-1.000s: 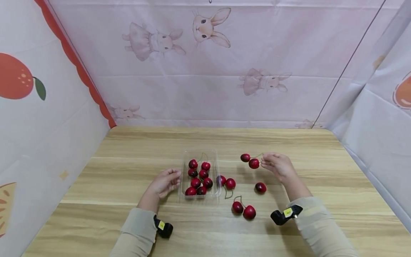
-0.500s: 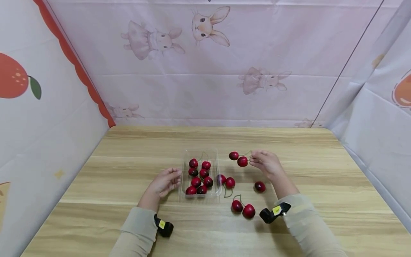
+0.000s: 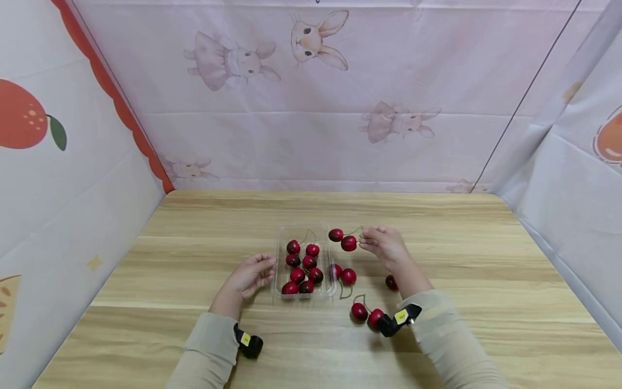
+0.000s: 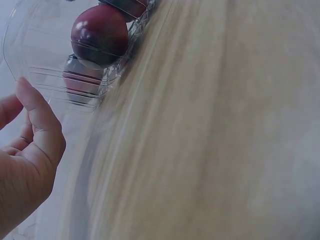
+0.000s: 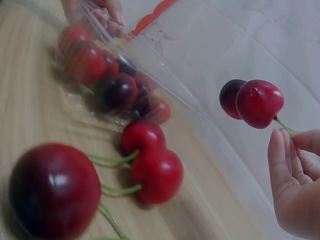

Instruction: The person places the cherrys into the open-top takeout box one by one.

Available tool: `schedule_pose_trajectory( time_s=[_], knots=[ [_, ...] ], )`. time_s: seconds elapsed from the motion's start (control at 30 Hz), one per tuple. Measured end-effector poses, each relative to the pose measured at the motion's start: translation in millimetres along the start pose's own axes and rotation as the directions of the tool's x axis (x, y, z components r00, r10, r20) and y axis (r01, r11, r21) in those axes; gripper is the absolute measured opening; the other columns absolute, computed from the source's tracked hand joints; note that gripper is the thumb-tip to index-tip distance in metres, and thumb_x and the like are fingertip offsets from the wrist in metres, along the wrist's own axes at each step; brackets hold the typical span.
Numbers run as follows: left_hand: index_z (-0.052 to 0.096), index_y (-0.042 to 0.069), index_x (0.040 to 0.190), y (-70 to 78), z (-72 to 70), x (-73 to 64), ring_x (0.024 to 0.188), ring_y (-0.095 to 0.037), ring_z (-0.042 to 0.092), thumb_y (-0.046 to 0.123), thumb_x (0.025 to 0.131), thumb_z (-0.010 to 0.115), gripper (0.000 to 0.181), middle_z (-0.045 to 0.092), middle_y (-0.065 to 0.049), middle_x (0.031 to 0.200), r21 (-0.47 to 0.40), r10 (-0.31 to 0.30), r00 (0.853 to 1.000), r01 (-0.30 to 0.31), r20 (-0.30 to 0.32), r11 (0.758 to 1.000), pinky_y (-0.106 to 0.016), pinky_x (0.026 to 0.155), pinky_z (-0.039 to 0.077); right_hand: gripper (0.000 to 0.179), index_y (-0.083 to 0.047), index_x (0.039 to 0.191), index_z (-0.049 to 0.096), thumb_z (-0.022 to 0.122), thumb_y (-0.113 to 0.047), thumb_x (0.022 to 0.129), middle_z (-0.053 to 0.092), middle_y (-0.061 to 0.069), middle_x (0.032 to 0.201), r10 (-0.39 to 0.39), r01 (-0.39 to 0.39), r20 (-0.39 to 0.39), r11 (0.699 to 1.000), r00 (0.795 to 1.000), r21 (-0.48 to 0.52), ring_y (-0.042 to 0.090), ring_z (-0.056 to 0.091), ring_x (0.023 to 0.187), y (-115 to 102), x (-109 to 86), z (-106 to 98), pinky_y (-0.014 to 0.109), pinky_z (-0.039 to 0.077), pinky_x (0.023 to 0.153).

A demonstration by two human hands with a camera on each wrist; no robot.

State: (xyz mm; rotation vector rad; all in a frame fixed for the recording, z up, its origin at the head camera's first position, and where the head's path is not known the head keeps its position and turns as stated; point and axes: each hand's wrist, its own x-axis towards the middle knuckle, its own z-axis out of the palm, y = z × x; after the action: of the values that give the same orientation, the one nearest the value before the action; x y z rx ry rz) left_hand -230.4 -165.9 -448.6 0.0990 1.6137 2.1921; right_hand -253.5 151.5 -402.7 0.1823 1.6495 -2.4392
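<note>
My right hand (image 3: pixel 386 247) pinches the green stems of a pair of dark red cherries (image 3: pixel 349 243), held up just right of a clear plastic box (image 3: pixel 332 292). In the right wrist view the paired cherries (image 5: pixel 260 103) hang out beyond the fingertips, their stem between thumb and fingers. At the box's left side, my left hand (image 3: pixel 251 275) holds the rim between thumb and fingers. The left wrist view shows a fingertip (image 4: pixel 24 86) right at the clear wall. Several cherries (image 3: pixel 297 275) lie inside the box, mostly toward its near end.
A stemmed pair of cherries (image 3: pixel 348 276) lies against the box's right side. Nearer me is another pair (image 3: pixel 359 312), partly covered by the right wrist camera (image 3: pixel 391 324). A single cherry (image 3: pixel 391 282) shows beside the right forearm. Printed cloth walls (image 3: pixel 311 151) enclose the wooden table (image 3: pixel 218 216).
My right hand has moved left with the pair of cherries, bringing it close to the box's right edge. My left hand has stayed at the box.
</note>
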Motion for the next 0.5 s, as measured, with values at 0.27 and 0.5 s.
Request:
schedule_pose_trajectory(
  time_s=[0.27, 0.5],
  knots=[
    [0.047, 0.005, 0.090, 5.1, 5.9, -1.6, 0.063, -0.006, 0.049, 0.012, 0.086, 0.052, 0.009, 0.050, 0.001, 0.073, 0.027, -0.069, 0.993, 0.072, -0.095, 0.997, -0.016, 0.060, 0.045, 0.014, -0.002, 0.077, 0.058, 0.048, 0.002, 0.085, 0.059, 0.005, 0.069, -0.009, 0.010, 0.050, 1.000, 0.999, -0.018, 0.014, 0.058, 0.064, 8, 1.9, 16, 0.031, 0.049, 0.073],
    [0.047, 0.005, 0.088, 9.7, 9.6, -2.6, 0.061, -0.007, 0.049, 0.005, 0.089, 0.044, 0.004, 0.050, -0.001, 0.071, -0.006, -0.118, 0.986, 0.118, -0.119, 0.993, -0.017, 0.058, 0.046, 0.010, 0.000, 0.078, 0.057, 0.049, 0.004, 0.084, 0.058, 0.009, 0.071, 0.005, -0.003, 0.062, 0.999, 0.998, -0.033, 0.015, 0.057, 0.063, 15, 4.1, 26, 0.030, 0.050, 0.069]
  ],
)
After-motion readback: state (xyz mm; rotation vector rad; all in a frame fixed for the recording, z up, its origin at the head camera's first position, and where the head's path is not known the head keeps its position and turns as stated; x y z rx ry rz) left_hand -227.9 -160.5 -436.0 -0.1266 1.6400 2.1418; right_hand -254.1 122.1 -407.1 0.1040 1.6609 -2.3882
